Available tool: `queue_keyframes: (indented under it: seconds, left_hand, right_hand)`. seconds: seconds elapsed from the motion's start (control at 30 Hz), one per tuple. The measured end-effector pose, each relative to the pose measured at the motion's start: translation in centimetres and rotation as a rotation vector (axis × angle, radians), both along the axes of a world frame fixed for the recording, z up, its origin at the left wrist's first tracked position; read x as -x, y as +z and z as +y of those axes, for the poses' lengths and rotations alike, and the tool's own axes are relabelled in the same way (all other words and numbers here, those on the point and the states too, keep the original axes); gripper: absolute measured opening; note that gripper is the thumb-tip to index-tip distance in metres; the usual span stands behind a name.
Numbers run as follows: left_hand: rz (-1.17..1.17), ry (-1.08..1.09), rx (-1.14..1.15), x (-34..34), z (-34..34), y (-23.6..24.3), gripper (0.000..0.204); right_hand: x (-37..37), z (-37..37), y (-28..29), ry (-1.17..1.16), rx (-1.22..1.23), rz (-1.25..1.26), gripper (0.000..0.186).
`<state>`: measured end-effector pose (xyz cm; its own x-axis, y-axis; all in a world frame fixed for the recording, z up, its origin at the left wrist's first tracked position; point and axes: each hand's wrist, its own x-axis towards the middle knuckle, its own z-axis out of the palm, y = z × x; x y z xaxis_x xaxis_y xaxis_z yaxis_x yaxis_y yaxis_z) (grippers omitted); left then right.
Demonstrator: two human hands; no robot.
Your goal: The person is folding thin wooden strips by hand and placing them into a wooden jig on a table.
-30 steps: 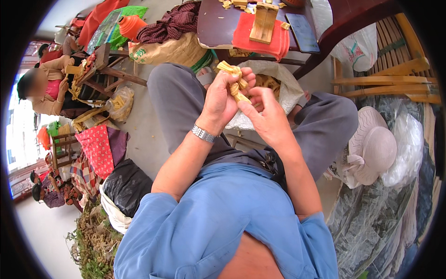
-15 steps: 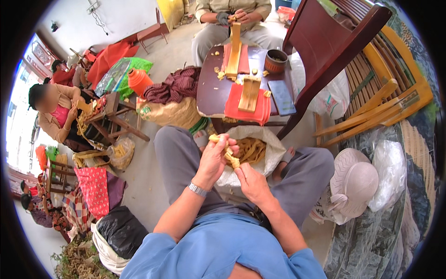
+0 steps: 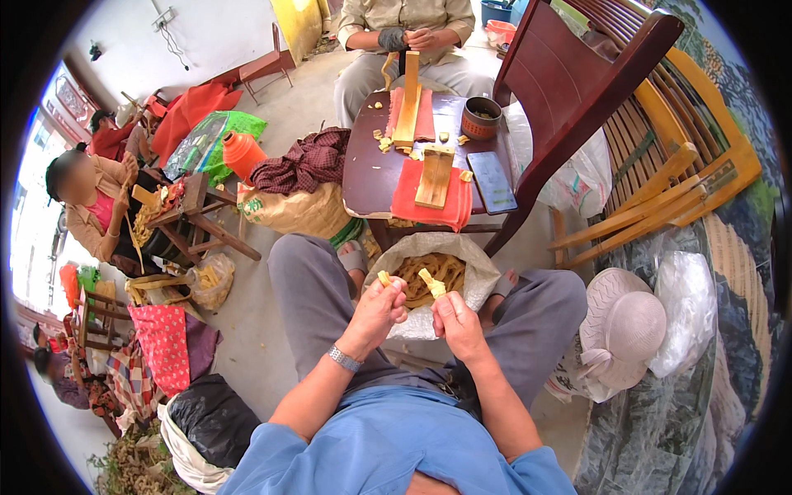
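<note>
Both hands loaded. Left hand (image 3: 379,310) has thumb and fingers closed on a short yellow piece (image 3: 384,279), only its end poking out at the top; the rest is hidden in the grip. Right hand (image 3: 454,323) is clenched round the bottom of a crinkled, bunched yellow strip (image 3: 433,285), top leaning up and left. Hands are apart, and I see no strand bridging the gap, so I read them as two separate pieces. Can't tell if either is knotted, or what the material is. In view, the left piece sits against the left rim of the white woven sack (image 3: 483,276) and the right one against its mouth, with more yellow strips (image 3: 452,272) inside; sack is between the knees. Step in hand, my read: handling strips by hand, one per side. Next move calls for a firm right pinch so the bunch doesn't open up, and a left grip that shows more of its end. Wooden block (image 3: 434,178) on the red cloth (image 3: 459,203), on the chair (image 3: 370,177) seat ahead, is untouched by either hand. Phone (image 3: 492,183) lies just right of the cloth, clear of both hands.
</note>
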<state>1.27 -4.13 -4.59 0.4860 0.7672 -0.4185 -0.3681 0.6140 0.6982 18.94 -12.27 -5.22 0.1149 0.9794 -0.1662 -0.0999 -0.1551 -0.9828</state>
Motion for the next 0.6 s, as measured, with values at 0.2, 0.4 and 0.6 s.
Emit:
queue_keyframes:
  seconds: [0.2,0.4,0.6]
  left_hand:
    - [-0.079,0.041,-0.056,-0.2,1.2,1.8,0.012]
    - [-0.144,-0.174,-0.084,-1.4,0.2,1.6,0.016]
    - [0.273,-0.274,-0.204,-2.3,-0.8,1.7,0.032]
  right_hand:
    - [0.0,0.3,0.1,-0.016,0.033,0.134,0.026]
    - [0.4,0.5,-0.4,0.035,0.008,0.125,0.023]
    - [0.0,0.3,0.0,0.045,-0.083,-0.131,0.023]
